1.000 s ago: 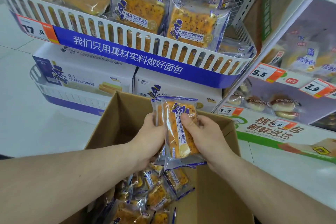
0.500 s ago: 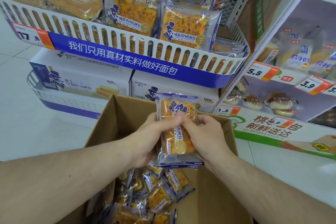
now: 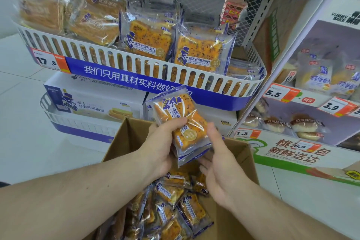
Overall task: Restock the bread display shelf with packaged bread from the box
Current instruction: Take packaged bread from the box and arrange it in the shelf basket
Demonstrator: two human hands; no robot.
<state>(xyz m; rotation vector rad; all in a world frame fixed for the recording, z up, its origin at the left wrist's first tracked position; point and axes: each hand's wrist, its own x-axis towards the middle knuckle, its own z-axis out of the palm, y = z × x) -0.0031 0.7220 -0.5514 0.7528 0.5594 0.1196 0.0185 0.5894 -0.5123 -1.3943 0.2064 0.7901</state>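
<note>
My left hand [image 3: 165, 146] grips a small stack of clear-wrapped orange bread packs [image 3: 183, 121] above the open cardboard box [image 3: 128, 138], thumb across the top pack. My right hand [image 3: 220, 163] is beside the stack with fingers straight, touching its right edge and lower end. Several more of the same packs [image 3: 175, 206] lie loose in the box. Above is the white slotted display shelf [image 3: 148, 64] with a blue front strip, where matching packs [image 3: 198, 50] stand upright.
White and blue cartons [image 3: 93, 99] sit on the lower tier behind the box. A second shelving unit [image 3: 311, 103] with buns and price tags stands to the right. A pale tiled floor [image 3: 23, 126] lies to the left.
The stack has risen and tilted toward the shelf. My right hand has let go of its pinch and opened beside the packs. The camera has tipped up, showing more of the shelf.
</note>
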